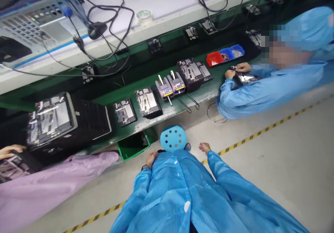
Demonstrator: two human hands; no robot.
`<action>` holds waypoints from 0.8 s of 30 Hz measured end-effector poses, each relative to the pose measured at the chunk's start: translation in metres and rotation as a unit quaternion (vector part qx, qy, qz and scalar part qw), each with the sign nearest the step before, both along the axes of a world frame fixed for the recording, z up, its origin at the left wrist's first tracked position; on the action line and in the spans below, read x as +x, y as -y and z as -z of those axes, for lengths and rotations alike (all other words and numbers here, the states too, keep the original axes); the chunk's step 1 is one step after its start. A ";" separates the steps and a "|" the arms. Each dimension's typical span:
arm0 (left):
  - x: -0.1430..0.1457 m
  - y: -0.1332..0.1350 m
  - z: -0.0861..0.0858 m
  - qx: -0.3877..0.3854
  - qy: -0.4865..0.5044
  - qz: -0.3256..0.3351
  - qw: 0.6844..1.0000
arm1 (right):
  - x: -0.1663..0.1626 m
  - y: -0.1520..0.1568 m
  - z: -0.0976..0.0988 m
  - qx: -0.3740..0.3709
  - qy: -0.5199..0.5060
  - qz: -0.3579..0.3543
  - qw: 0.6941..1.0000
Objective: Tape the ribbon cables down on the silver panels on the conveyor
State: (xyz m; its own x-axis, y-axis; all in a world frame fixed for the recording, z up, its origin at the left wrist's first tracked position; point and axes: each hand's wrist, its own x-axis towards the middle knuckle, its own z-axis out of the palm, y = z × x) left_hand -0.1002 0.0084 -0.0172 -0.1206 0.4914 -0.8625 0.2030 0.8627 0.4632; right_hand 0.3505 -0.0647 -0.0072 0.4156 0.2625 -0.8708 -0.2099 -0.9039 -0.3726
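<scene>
My left hand point(150, 159), with a dark band at the wrist, hangs low by my blue coat point(177, 184). Its fingertips are beside something dark at the coat's edge and do not show clearly. On the other side, my right hand point(205, 147) is held out over the floor, fingers curled in; a small, clear-looking bit seems to be between them, too blurred to name. Between both hands stands a round blue stool point(173, 134) with holes in its seat. Farther off, on the green bench, are two tape dispensers point(171, 87) with lit panels.
Opened tablet-like devices point(147, 101) and a tall stack point(52, 118) line the bench point(206, 90). Red and blue bins point(215, 58) hold small parts. A green crate point(134, 147) sits below. Co-workers handle devices at right point(261, 94) and left point(52, 191). Striped tape point(261, 134) crosses the floor.
</scene>
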 end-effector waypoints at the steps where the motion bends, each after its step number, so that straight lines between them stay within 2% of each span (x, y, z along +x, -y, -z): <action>1: 0.002 -0.003 0.001 0.000 0.005 0.000 1.000 | -0.004 0.004 -0.003 -0.007 0.003 0.005 1.000; 4: 0.005 -0.018 0.004 -0.002 0.023 0.003 1.000 | -0.015 0.006 -0.016 -0.025 0.023 0.021 0.999; 8: 0.005 -0.056 0.010 -0.017 0.053 0.033 0.998 | -0.029 -0.009 -0.039 -0.023 0.069 0.050 0.996; 12: -0.009 -0.099 0.010 -0.025 0.105 0.099 0.989 | -0.057 -0.042 -0.060 0.017 0.114 0.089 0.989; 17: -0.046 -0.143 0.000 -0.020 0.162 0.172 0.972 | -0.099 -0.098 -0.076 0.098 0.138 0.109 0.980; 21: -0.072 -0.168 -0.005 -0.009 0.198 0.207 0.958 | -0.120 -0.132 -0.090 0.152 0.143 0.104 0.972; 24: -0.080 -0.177 -0.004 0.001 0.217 0.216 0.952 | -0.124 -0.145 -0.102 0.168 0.150 0.101 0.969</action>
